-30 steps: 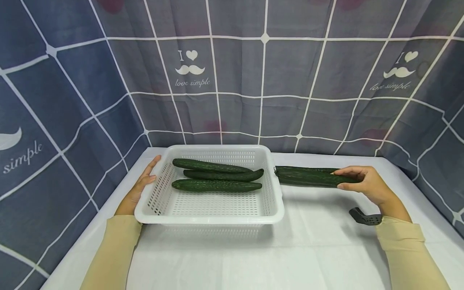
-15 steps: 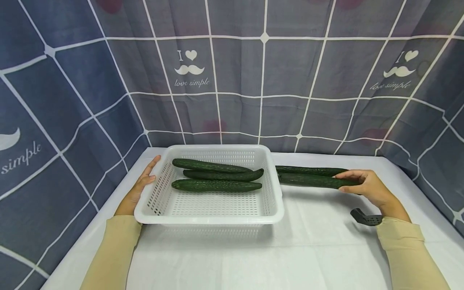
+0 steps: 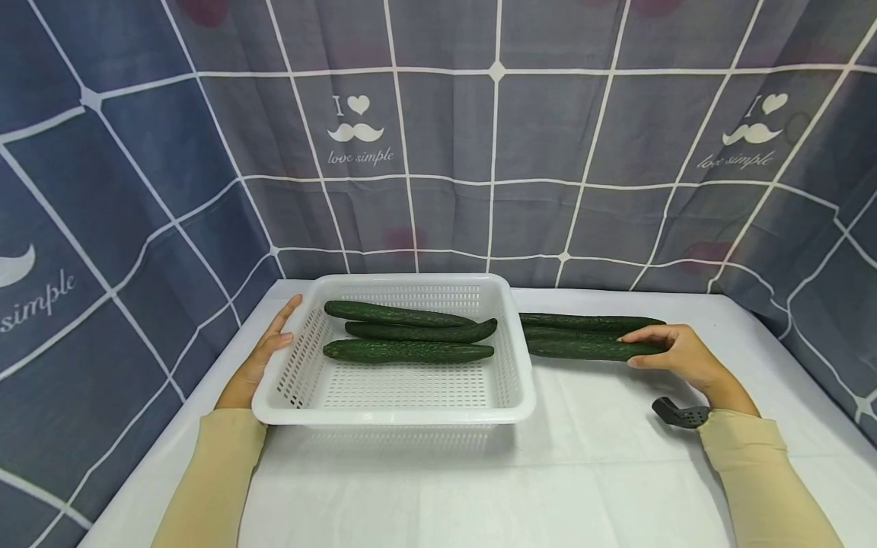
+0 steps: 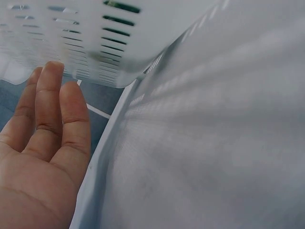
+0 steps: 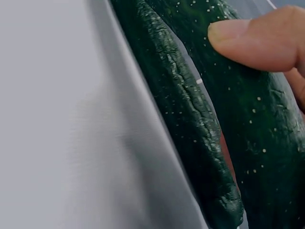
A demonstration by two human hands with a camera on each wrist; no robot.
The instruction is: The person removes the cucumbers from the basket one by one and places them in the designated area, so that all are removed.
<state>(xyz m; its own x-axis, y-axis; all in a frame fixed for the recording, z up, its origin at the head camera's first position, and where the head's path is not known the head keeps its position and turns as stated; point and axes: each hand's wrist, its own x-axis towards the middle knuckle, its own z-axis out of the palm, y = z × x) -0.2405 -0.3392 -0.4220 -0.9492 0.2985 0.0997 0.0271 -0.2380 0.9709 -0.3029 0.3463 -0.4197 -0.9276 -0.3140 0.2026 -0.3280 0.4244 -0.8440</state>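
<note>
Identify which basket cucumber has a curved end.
The middle cucumber: its right end curves toward the back rim, while the front cucumber and back cucumber look straighter.

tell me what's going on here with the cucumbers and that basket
A person's right hand grips a cucumber just right of a white basket, with at least one other cucumber alongside it. The left hand is open at the basket's left end. Three cucumbers lie lengthwise inside. Whether the gripped one is off the table is hard to tell.
</note>
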